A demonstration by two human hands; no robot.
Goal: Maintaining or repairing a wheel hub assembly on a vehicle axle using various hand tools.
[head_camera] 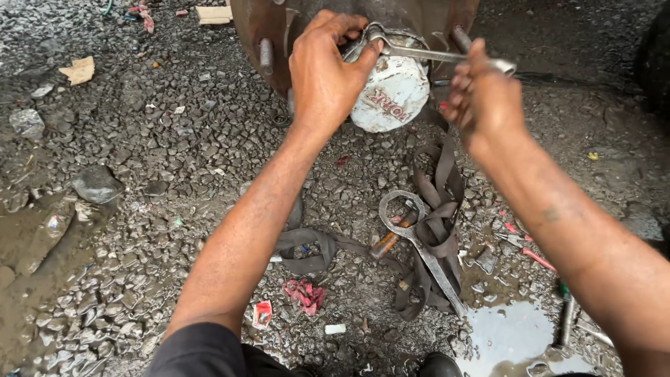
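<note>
Wrench (433, 53) spans white hub cap (391, 94); left hand (328, 70) clamps ring end, right hand (481, 98) grips handle.

Soft, even daylight, shadows faint. The puddle (506, 335) reflects pale sky glare. The centre is sharp; edges bend slightly from the wide lens, and the top corners darken.

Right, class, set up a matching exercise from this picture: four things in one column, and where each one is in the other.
Things:
1. wrench
2. white hub cap
3. large ring spanner
4. red rag

Places:
A. lying on the gravel across a grey strap
B. held in both hands
C. on the gravel near the bottom of the picture
D. under the left hand, on the rusty wheel hub

Pairs: 1-B, 2-D, 3-A, 4-C
</note>
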